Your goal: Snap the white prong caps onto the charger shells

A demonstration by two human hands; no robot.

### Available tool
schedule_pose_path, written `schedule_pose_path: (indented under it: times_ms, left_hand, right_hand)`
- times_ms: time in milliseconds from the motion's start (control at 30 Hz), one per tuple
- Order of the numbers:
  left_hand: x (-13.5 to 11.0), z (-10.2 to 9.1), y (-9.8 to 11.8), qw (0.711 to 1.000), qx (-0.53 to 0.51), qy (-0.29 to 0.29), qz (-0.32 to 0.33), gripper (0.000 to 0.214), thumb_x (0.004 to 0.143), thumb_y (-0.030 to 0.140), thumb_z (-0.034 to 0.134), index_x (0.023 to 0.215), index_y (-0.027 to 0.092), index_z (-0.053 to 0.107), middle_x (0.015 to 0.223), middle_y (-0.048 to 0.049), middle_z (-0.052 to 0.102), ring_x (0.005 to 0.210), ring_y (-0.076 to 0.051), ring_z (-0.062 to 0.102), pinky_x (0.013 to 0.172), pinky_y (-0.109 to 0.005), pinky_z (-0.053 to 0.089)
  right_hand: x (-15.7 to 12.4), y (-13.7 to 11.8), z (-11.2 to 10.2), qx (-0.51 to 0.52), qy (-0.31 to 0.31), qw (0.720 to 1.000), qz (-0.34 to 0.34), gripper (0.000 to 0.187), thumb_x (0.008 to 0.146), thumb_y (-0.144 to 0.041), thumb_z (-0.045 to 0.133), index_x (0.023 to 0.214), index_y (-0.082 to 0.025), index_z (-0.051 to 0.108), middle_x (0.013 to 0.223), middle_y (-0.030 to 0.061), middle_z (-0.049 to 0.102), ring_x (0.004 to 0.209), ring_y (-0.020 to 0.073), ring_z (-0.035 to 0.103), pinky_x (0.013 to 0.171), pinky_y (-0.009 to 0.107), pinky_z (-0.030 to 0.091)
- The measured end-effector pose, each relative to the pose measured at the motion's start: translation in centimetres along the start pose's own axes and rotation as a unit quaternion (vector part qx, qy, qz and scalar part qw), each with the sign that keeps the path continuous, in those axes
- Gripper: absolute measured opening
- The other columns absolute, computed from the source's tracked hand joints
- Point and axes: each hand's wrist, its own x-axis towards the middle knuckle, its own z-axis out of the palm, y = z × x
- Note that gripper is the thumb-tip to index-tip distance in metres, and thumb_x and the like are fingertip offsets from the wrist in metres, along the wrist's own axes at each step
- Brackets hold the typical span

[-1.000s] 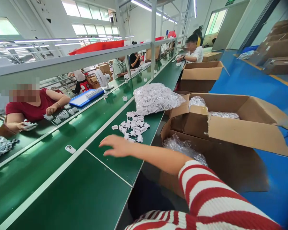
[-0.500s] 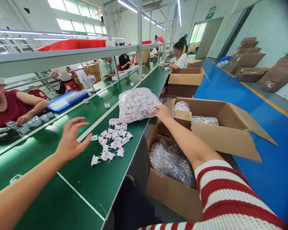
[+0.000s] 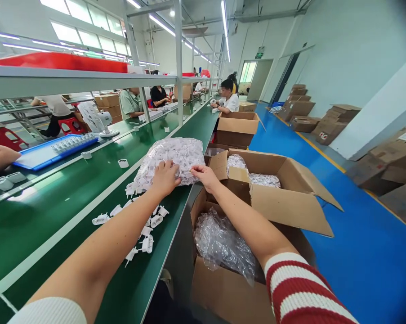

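A clear plastic bag (image 3: 176, 150) full of small white plastic plug parts lies on the green work surface (image 3: 162, 265). My left hand (image 3: 165, 177) rests against the bag's near side, its fingers spread over the plastic. At the bag's right corner, my right hand (image 3: 206, 176) pinches the plastic between thumb and fingers. Loose white plug parts (image 3: 148, 243) with thin prongs are scattered in front of the bag, partly hidden behind my left forearm.
Right of the work surface stand an open carton (image 3: 290, 204) with filled bags and a carton holding crumpled clear plastic (image 3: 219, 238). A shelf (image 3: 88, 81) runs above the line. Across the belt are a blue tray (image 3: 47, 153), a fan (image 3: 95, 118) and another person's arm (image 3: 0, 154).
My left hand has moved from the air above the belt onto the bag. My right hand stays at the bag's corner. The view has turned to the right.
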Motion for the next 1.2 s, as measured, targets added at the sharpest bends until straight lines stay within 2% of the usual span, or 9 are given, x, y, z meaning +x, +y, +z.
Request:
schedule_pose_path:
  times_ms: [167, 300, 433, 533, 600, 733, 833, 1033, 1200]
  left_hand:
    - [-0.4, 0.4, -0.1, 1.000, 0.015, 0.025, 0.011, 0.030, 0.094, 0.037, 0.062, 0.121, 0.025, 0.069, 0.134, -0.0152, 0.060, 0.120, -0.041, 0.047, 0.097, -0.059, 0.040]
    - [-0.7, 0.4, -0.2, 0.999, 0.015, 0.040, 0.007, 0.030, 0.096, 0.038, 0.058, 0.121, 0.024, 0.069, 0.131, -0.0152, 0.060, 0.122, -0.038, 0.048, 0.100, -0.057, 0.038]
    - [0.3, -0.8, -1.2, 0.998, 0.022, -0.009, 0.059, 0.022, 0.084, 0.034, 0.068, 0.102, 0.022, 0.073, 0.125, -0.0155, 0.060, 0.118, -0.037, 0.050, 0.095, -0.054, 0.041]
    - [1.4, -2.0, -1.9, 0.994, 0.025, -0.046, 0.094, 0.017, 0.082, 0.035, 0.070, 0.090, 0.020, 0.072, 0.119, -0.0148, 0.060, 0.114, -0.036, 0.052, 0.093, -0.053, 0.043]
    - [1.8, -2.7, -2.2, 0.992, 0.029, -0.054, 0.111, 0.017, 0.085, 0.035, 0.068, 0.092, 0.020, 0.071, 0.121, -0.0146, 0.060, 0.117, -0.036, 0.052, 0.099, -0.054, 0.042]
    - [1.3, -3.8, -2.7, 0.979, 0.044, -0.079, 0.185, 0.017, 0.083, 0.028, 0.068, 0.097, 0.019, 0.070, 0.131, -0.0136, 0.061, 0.132, -0.035, 0.047, 0.112, -0.050, 0.036]
    - [1.0, -4.6, -3.0, 0.966, 0.061, -0.105, 0.226, 0.019, 0.082, 0.023, 0.066, 0.100, 0.017, 0.070, 0.123, -0.0133, 0.065, 0.122, -0.031, 0.056, 0.107, -0.045, 0.040]
    - [1.7, -5.7, -2.9, 0.948, 0.100, -0.133, 0.272, 0.020, 0.081, 0.018, 0.066, 0.100, 0.018, 0.073, 0.110, -0.0119, 0.070, 0.115, -0.031, 0.059, 0.111, -0.046, 0.036]
    - [2.0, -6.1, -3.3, 0.950, 0.119, -0.143, 0.250, 0.013, 0.086, 0.014, 0.064, 0.094, 0.018, 0.073, 0.103, -0.0113, 0.071, 0.111, -0.031, 0.061, 0.112, -0.049, 0.033]
  right_hand:
    - [-0.5, -0.2, 1.1, 0.057, 0.016, 0.998, 0.000, 0.053, 0.067, -0.070, 0.077, 0.082, -0.020, 0.068, 0.073, -0.0004, 0.065, 0.071, 0.0151, 0.058, 0.072, 0.031, 0.050]
    - [-0.9, -0.2, 0.9, 0.033, 0.018, 0.999, -0.003, 0.053, 0.073, -0.071, 0.069, 0.084, -0.020, 0.067, 0.076, 0.0018, 0.066, 0.072, 0.0166, 0.058, 0.073, 0.033, 0.051]
    - [-1.7, -0.7, 0.5, -0.056, 0.016, 0.998, -0.024, 0.038, 0.081, -0.058, 0.066, 0.085, -0.020, 0.068, 0.089, 0.0076, 0.070, 0.090, 0.0253, 0.064, 0.088, 0.043, 0.054]
    - [-1.9, -1.7, 1.0, -0.139, 0.029, 0.988, -0.058, 0.030, 0.085, -0.045, 0.069, 0.103, -0.022, 0.072, 0.125, 0.0122, 0.068, 0.128, 0.0323, 0.055, 0.116, 0.051, 0.038]
    - [-1.5, -2.2, 2.0, -0.181, 0.025, 0.981, -0.068, 0.036, 0.090, -0.041, 0.065, 0.122, -0.024, 0.068, 0.149, 0.0104, 0.057, 0.145, 0.0299, 0.043, 0.126, 0.050, 0.026]
    - [0.3, -2.0, 4.8, -0.246, 0.008, 0.969, -0.019, 0.047, 0.095, -0.037, 0.057, 0.139, -0.020, 0.057, 0.161, 0.0153, 0.046, 0.153, 0.0312, 0.037, 0.130, 0.059, 0.013]
    - [1.4, -1.5, 6.0, -0.286, -0.004, 0.958, 0.010, 0.059, 0.096, -0.036, 0.056, 0.151, -0.016, 0.046, 0.169, 0.0183, 0.033, 0.159, 0.0325, 0.026, 0.130, 0.062, 0.003]
    - [2.4, -1.4, 6.1, -0.333, -0.027, 0.942, 0.031, 0.070, 0.090, -0.034, 0.061, 0.156, -0.019, 0.041, 0.171, 0.0166, 0.030, 0.159, 0.0300, 0.028, 0.132, 0.059, 0.005]
    - [3.4, -1.7, 6.0, -0.351, -0.040, 0.935, 0.027, 0.060, 0.096, -0.031, 0.050, 0.154, -0.015, 0.045, 0.168, 0.0173, 0.035, 0.158, 0.0302, 0.030, 0.132, 0.057, 0.011]
